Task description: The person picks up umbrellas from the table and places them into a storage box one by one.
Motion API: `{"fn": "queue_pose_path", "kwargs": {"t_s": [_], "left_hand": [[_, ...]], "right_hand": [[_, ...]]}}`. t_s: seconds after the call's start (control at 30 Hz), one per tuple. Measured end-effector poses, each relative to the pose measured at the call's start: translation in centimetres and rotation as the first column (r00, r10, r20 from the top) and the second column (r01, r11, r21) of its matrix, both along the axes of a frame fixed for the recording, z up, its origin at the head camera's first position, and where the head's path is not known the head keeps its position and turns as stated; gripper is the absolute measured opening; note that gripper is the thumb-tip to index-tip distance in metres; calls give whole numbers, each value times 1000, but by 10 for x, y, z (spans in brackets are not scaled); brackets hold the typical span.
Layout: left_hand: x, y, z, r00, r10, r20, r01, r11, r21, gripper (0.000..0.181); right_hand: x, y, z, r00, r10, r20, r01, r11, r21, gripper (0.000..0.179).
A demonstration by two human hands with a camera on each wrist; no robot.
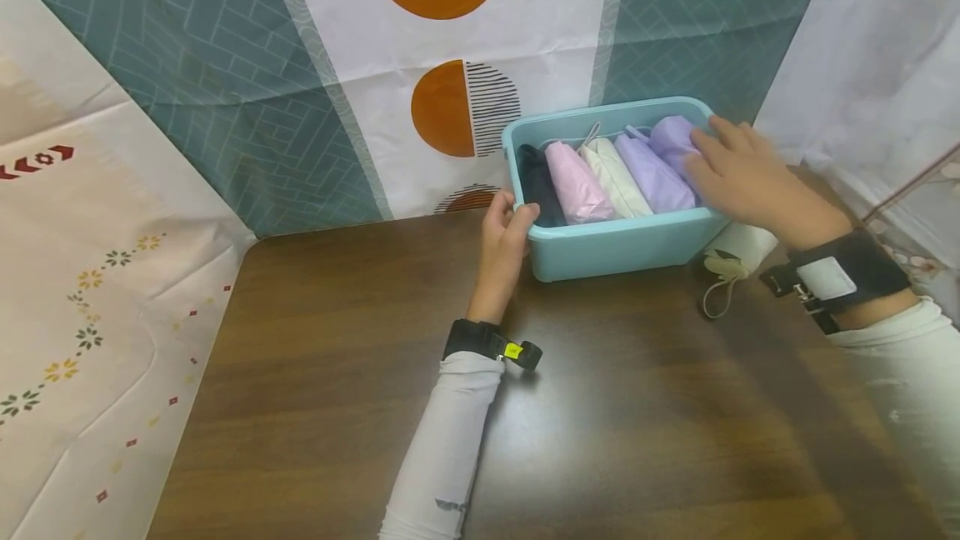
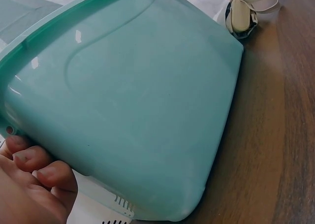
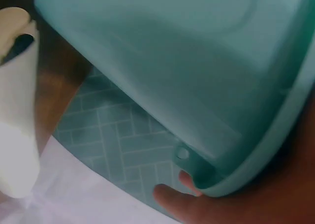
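A light blue plastic bin (image 1: 618, 248) stands at the back of the table. Packed side by side in it are folded umbrellas: a black one (image 1: 540, 186), a pink one (image 1: 577, 186), a white one (image 1: 617, 179) and two lavender ones (image 1: 656, 173). My left hand (image 1: 504, 244) grips the bin's left rim, its curled fingers outside the wall in the left wrist view. My right hand (image 1: 742, 177) lies over the right rim against the rightmost lavender umbrella, fingers fairly straight; two fingertips (image 3: 172, 197) show outside the far corner.
A cream folded umbrella (image 1: 742, 247) with a wrist loop lies on the wooden table (image 1: 360, 407), against the bin's right end. Patterned cloth (image 1: 315, 90) hangs behind the table, with pale cloth (image 1: 97, 290) on the left and more at the right.
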State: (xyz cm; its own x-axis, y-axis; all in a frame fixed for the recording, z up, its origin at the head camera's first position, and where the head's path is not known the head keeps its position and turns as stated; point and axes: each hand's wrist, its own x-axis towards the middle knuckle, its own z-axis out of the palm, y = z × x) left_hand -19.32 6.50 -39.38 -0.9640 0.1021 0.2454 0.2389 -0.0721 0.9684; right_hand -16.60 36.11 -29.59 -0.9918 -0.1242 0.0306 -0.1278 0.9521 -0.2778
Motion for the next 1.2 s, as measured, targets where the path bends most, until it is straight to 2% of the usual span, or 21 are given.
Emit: {"fn": "queue_pose_path", "kwargs": {"t_s": [0.17,0.27,0.4,0.47,0.53,0.6,0.67,0.83,1.0,1.1,1.2], "left_hand": [[0,0,0,1000,-3,-2,3,1000,9,23],[0,0,-1,1000,-7,-2,7,1000,10,23],[0,-1,-2,1000,0,-6,0,1000,15,23],[0,-1,-2,1000,2,-10,-2,1000,14,23],[-1,-1,-2,1000,-4,-13,4,1000,9,23],[-2,-1,-2,1000,-9,-16,9,1000,6,23],[-2,0,-2,1000,-13,-19,13,1000,7,24],[-2,1,-2,1000,-21,-18,21,1000,18,24],[-2,1,0,1000,-16,-22,17,1000,12,24],[-2,1,0,1000,-8,-20,8,1000,4,24],[-2,0,-1,1000,-4,-15,4,1000,2,24]], "right_hand": [[-2,1,3,995,67,68,-73,993,93,69],[-1,3,0,996,58,65,-62,995,75,70],[0,5,-8,1000,-3,-25,0,993,-116,67],[2,8,-12,995,-33,-93,10,970,-241,62],[4,13,-15,987,-61,-148,4,934,-357,57],[7,20,-16,981,-101,-168,19,903,-429,55],[10,27,-16,975,-143,-169,50,885,-462,54],[18,47,-21,968,-207,-142,119,878,-464,54],[26,58,-26,970,-238,-52,190,871,-453,58],[30,63,-31,969,-247,4,225,877,-423,61],[32,67,-40,972,-234,3,216,893,-395,59]]}}
